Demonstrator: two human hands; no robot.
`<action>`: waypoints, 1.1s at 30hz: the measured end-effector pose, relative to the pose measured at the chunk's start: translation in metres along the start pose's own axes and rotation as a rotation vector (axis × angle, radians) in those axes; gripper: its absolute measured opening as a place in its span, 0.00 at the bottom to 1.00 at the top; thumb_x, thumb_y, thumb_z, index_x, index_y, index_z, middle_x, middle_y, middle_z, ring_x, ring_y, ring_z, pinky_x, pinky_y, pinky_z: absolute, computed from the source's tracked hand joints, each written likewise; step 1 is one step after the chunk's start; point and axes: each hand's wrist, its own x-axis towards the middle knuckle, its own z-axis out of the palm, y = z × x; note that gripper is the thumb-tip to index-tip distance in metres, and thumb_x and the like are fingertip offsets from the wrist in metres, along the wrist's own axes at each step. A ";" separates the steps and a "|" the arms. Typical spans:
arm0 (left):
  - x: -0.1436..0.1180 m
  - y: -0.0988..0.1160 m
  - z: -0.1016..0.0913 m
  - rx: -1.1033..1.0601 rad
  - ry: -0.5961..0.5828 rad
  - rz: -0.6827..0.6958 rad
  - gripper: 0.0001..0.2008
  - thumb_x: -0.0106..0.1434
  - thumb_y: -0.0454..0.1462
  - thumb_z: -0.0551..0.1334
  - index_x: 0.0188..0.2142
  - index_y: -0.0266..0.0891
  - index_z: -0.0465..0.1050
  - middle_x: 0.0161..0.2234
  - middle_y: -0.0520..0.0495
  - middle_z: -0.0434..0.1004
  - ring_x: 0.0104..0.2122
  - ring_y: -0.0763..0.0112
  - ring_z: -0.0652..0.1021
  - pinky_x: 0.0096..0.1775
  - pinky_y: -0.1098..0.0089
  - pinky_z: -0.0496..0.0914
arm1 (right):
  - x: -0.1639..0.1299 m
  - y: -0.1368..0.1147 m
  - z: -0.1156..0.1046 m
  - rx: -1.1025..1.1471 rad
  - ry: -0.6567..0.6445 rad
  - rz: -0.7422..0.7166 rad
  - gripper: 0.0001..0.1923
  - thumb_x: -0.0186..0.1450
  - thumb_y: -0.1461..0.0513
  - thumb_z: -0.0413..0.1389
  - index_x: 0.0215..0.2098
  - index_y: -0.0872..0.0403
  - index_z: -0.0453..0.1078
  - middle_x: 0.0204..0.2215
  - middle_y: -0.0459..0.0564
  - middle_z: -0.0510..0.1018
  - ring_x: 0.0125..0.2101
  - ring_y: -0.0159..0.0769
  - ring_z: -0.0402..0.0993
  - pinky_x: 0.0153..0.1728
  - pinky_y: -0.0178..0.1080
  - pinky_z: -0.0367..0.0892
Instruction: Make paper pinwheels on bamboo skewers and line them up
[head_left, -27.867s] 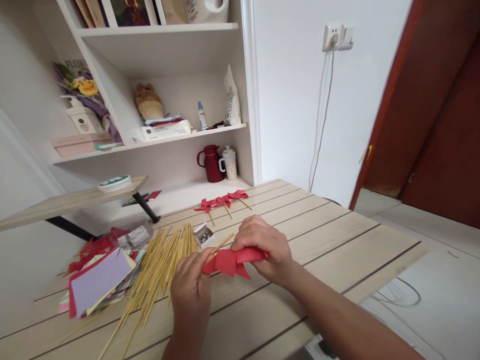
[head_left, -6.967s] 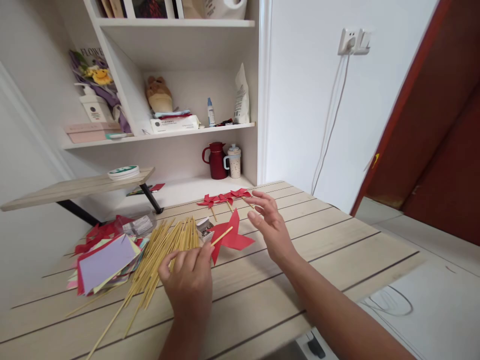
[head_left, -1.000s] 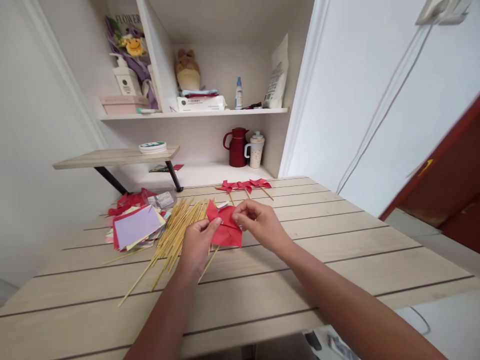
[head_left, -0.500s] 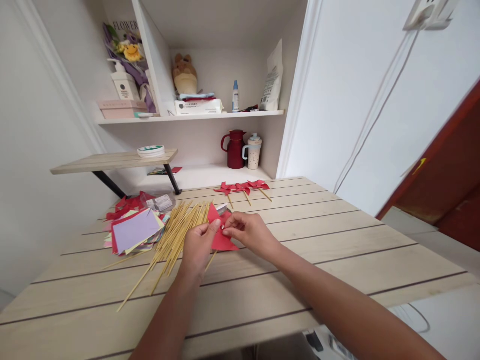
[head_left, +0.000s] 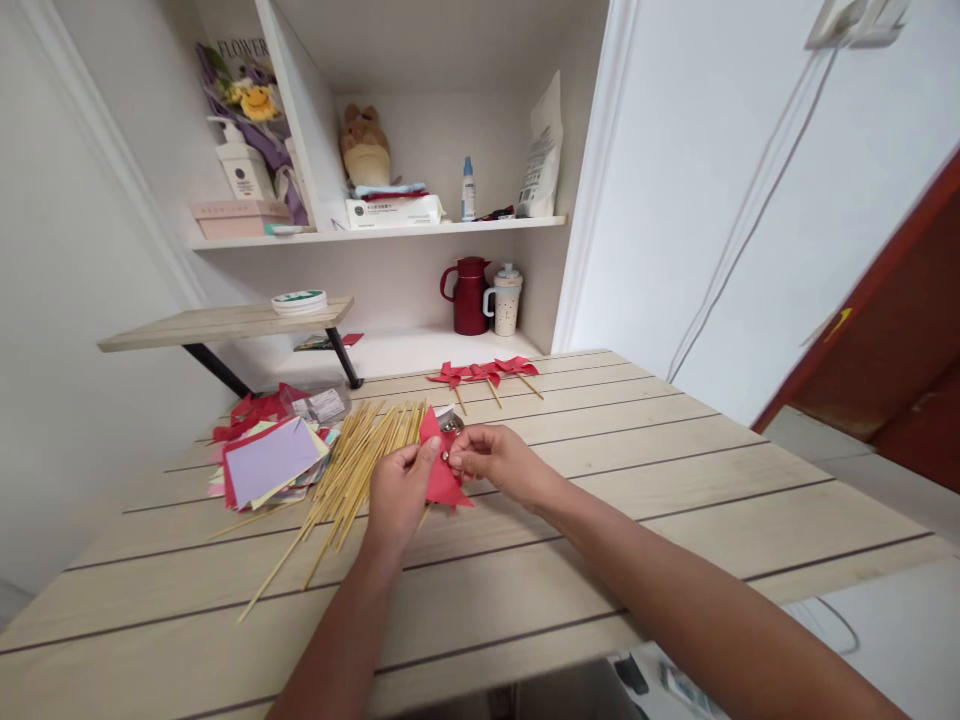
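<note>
My left hand point(head_left: 399, 487) grips a red paper pinwheel point(head_left: 439, 478) together with a thin wooden stick, above the slatted wooden table point(head_left: 600, 470). My right hand point(head_left: 491, 459) pinches the pinwheel's centre from the right, where a small metal pin head shows between the fingertips. The stick is mostly hidden behind the paper and my left hand. A heap of wooden sticks point(head_left: 352, 464) lies just left of my hands. Three finished red pinwheels point(head_left: 484, 373) lie in a row further back.
A stack of coloured paper squares point(head_left: 270, 460) sits at the left with red scraps and a clear bag point(head_left: 319, 404) behind it. A small pin box point(head_left: 448, 417) lies behind my hands. Shelves at the back hold a red jug point(head_left: 469, 296) and a mug point(head_left: 506, 299).
My hands have drawn slightly closer together on the pinwheel, and the paper now folds tighter between them. The camera view shifted a little.
</note>
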 end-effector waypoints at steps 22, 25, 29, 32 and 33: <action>-0.002 0.000 0.004 0.365 0.056 0.172 0.25 0.59 0.55 0.59 0.21 0.37 0.75 0.17 0.51 0.64 0.22 0.72 0.64 0.25 0.72 0.57 | -0.003 0.002 0.002 -0.474 0.158 -0.223 0.01 0.59 0.63 0.62 0.31 0.52 0.75 0.26 0.45 0.80 0.27 0.33 0.74 0.30 0.34 0.65; -0.002 -0.001 0.004 0.362 0.070 0.177 0.25 0.59 0.55 0.59 0.21 0.37 0.74 0.17 0.52 0.62 0.22 0.72 0.63 0.25 0.73 0.57 | -0.004 0.000 0.003 -0.484 0.160 -0.241 0.03 0.59 0.66 0.60 0.31 0.52 0.75 0.25 0.44 0.80 0.26 0.32 0.74 0.29 0.33 0.65; -0.001 -0.002 0.004 0.392 0.077 0.181 0.25 0.60 0.55 0.58 0.19 0.38 0.70 0.17 0.53 0.58 0.22 0.74 0.61 0.24 0.73 0.55 | -0.004 -0.003 0.004 -0.483 0.164 -0.246 0.02 0.58 0.67 0.61 0.30 0.53 0.74 0.25 0.44 0.79 0.25 0.31 0.74 0.28 0.32 0.65; -0.001 -0.003 0.004 0.395 0.078 0.170 0.25 0.60 0.54 0.58 0.18 0.38 0.66 0.18 0.54 0.55 0.22 0.74 0.59 0.25 0.72 0.54 | -0.004 -0.002 0.003 -0.490 0.166 -0.261 0.03 0.58 0.67 0.60 0.30 0.54 0.74 0.24 0.44 0.79 0.25 0.30 0.73 0.28 0.32 0.65; -0.001 -0.003 0.004 0.397 0.078 0.162 0.25 0.60 0.54 0.58 0.18 0.38 0.66 0.18 0.54 0.55 0.22 0.74 0.59 0.25 0.72 0.54 | -0.004 -0.002 0.003 -0.493 0.171 -0.271 0.03 0.58 0.68 0.59 0.29 0.54 0.73 0.24 0.44 0.78 0.25 0.30 0.73 0.28 0.32 0.65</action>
